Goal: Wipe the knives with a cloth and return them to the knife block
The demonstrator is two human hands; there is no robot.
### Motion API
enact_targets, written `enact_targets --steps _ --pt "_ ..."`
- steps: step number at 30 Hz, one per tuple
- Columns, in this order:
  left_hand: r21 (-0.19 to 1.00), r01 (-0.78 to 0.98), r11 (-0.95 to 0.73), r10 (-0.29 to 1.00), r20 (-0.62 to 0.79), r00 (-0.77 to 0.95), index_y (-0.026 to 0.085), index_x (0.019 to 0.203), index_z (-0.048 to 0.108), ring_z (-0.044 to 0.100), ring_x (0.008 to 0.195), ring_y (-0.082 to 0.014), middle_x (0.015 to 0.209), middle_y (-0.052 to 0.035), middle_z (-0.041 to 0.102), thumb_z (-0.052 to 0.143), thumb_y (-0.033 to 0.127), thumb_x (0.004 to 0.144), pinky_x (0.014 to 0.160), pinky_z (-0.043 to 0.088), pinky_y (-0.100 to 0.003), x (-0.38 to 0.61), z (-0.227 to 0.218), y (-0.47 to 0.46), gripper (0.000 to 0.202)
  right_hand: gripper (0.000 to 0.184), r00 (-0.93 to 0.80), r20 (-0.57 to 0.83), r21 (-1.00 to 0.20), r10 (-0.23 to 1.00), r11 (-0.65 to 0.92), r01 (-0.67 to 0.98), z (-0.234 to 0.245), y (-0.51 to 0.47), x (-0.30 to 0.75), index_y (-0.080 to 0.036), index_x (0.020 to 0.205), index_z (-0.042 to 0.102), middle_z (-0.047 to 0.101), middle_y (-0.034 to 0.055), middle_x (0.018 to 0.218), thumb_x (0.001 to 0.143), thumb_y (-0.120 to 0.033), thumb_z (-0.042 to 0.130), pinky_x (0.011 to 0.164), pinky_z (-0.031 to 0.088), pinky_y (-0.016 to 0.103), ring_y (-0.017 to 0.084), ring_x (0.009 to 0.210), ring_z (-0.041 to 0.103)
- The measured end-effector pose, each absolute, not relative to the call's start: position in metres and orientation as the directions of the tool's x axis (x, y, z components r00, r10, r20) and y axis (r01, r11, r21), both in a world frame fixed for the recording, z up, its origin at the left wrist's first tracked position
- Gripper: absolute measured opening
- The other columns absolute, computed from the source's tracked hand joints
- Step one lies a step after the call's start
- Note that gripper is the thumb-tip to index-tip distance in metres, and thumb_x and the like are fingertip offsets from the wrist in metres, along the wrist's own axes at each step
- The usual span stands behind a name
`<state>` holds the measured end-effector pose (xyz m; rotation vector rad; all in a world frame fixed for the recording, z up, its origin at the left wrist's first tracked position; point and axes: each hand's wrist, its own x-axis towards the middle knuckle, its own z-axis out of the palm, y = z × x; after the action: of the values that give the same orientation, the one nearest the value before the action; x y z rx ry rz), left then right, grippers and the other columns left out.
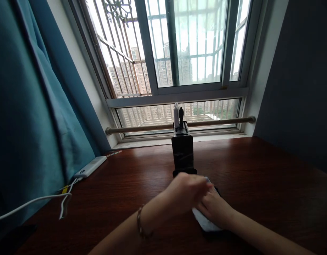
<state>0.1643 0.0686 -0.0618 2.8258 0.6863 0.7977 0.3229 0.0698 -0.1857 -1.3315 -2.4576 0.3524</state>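
Observation:
My left hand (191, 187) reaches across from the left, a beaded bracelet (140, 221) on its wrist. It is closed, slightly blurred, and its fingertips meet my right hand; anything inside it is hidden. My right hand (215, 207) rests on a white, soft-looking piece (206, 221), which has a dark edge showing around it. The right fingers look curled, though my left hand covers much of them. Just beyond both hands stands a black stand or holder (182, 154) with a white tube-like item (176, 117) and a dark-handled item (181, 117) upright at its top.
All this is on a reddish-brown wooden tabletop (142, 163). At the left lie a white power strip or power bank (91, 167) and a white cable (33, 202), beside a blue curtain (41, 106). A metal rail (142, 129) crosses before the barred window at the back.

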Motion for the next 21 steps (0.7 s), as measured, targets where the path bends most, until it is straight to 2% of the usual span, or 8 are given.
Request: enact_targets --steps 2,3,6,9,11,15,18,21 --pt "0.400 0.481 -0.780 0.613 0.641 0.462 0.018 0.059 0.035 0.029 0.045 -0.0072 0.050 0.0049 0.033 0.037 0.030 0.091 0.045 0.024 -0.023 0.153 -0.034 0.108 0.035 0.047 -0.520 0.175 -0.364 0.836 0.545 0.755 -0.181 0.070 0.326 -0.017 0.131 0.048 0.037 0.0075 0.140 0.088 -0.036 0.043 0.108 0.021 0.051 0.032 0.130 0.027" --pt "0.458 0.517 -0.723 0.655 0.693 0.302 0.018 0.058 0.033 0.028 0.044 -0.0072 0.049 0.0054 0.030 0.039 0.032 0.090 0.045 0.022 -0.023 0.147 -0.020 0.130 0.036 0.047 -0.523 0.168 -0.364 0.836 0.545 0.755 -0.179 0.070 0.328 -0.017 0.130 0.048 0.038 0.0070 0.140 0.089 -0.037 0.042 0.108 0.021 0.051 0.031 0.130 0.027" --pt "0.530 0.578 -0.621 0.694 0.715 0.089 0.018 0.060 0.039 0.037 0.043 -0.0075 0.051 0.0042 0.043 0.046 0.031 0.087 0.045 0.029 -0.022 0.137 0.014 0.196 0.030 0.047 -0.514 0.152 -0.368 0.844 0.531 0.763 -0.180 0.072 0.330 -0.017 0.131 0.048 0.036 0.0054 0.140 0.089 -0.038 0.040 0.109 0.018 0.051 0.029 0.131 0.025" --pt "0.474 0.679 -0.560 0.700 0.709 0.082 0.017 0.083 0.047 0.046 0.044 -0.0060 0.077 -0.0004 0.061 0.055 0.020 0.080 0.045 0.036 -0.021 0.138 0.036 0.244 0.009 0.046 -0.510 0.144 -0.393 0.848 0.522 0.757 -0.185 0.073 0.331 -0.019 0.131 0.046 0.035 0.0031 0.141 0.089 -0.037 0.041 0.110 0.016 0.049 0.028 0.132 0.023" --pt "0.420 0.731 -0.538 0.711 0.692 0.126 0.017 0.091 0.048 0.050 0.045 -0.0068 0.086 -0.0031 0.063 0.058 0.020 0.080 0.047 0.040 -0.022 0.143 0.044 0.261 0.015 0.046 -0.507 0.142 -0.419 0.850 0.516 0.747 -0.187 0.073 0.332 -0.020 0.132 0.046 0.035 0.0022 0.142 0.089 -0.037 0.041 0.110 0.014 0.048 0.027 0.132 0.022" --pt "0.312 0.851 -0.422 0.716 0.691 0.102 0.012 0.101 0.049 0.061 0.064 -0.0187 0.080 -0.0090 0.064 0.067 0.032 0.074 0.059 0.045 -0.029 0.161 0.049 0.276 0.038 0.047 -0.507 0.142 -0.442 0.850 0.513 0.736 -0.186 0.074 0.332 -0.020 0.132 0.046 0.035 0.0023 0.142 0.089 -0.038 0.041 0.110 0.012 0.046 0.026 0.133 0.021" --pt "0.189 0.943 -0.275 0.707 0.704 0.066 0.008 0.118 0.041 0.064 0.080 -0.0270 0.087 -0.0150 0.065 0.064 0.038 0.076 0.065 0.046 -0.032 0.177 0.047 0.278 0.056 0.048 -0.511 0.141 -0.444 0.848 0.515 0.733 -0.186 0.074 0.333 -0.020 0.132 0.046 0.035 0.0030 0.142 0.088 -0.039 0.040 0.110 0.013 0.046 0.026 0.132 0.021" --pt "0.087 0.979 -0.185 0.708 0.703 0.071 0.004 0.127 0.033 0.063 0.088 -0.0319 0.091 -0.0189 0.064 0.060 0.039 0.079 0.067 0.047 -0.034 0.189 0.047 0.279 0.065 0.047 -0.513 0.149 -0.445 0.846 0.520 0.729 -0.187 0.075 0.333 -0.020 0.131 0.046 0.035 0.0029 0.141 0.089 -0.040 0.040 0.110 0.013 0.046 0.027 0.132 0.022"
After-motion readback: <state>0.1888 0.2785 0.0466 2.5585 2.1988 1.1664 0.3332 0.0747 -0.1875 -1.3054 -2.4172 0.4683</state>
